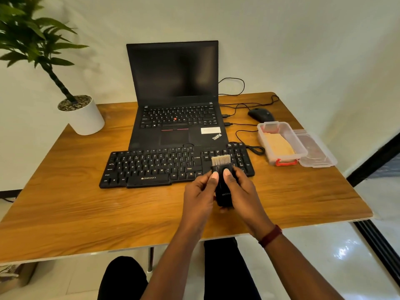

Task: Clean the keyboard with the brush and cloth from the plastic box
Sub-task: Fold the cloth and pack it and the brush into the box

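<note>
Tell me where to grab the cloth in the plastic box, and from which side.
Pinch the cloth near its far edge, coming straight down from above: it lies flat inside the open plastic box, whose walls block the sides.

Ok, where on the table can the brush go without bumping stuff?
Room for the brush: bare wood in front of the keyboard, along the near edge of the table, and left of the keyboard below the plant pot. Right side is crowded: mouse, plastic box and its lid.
</note>
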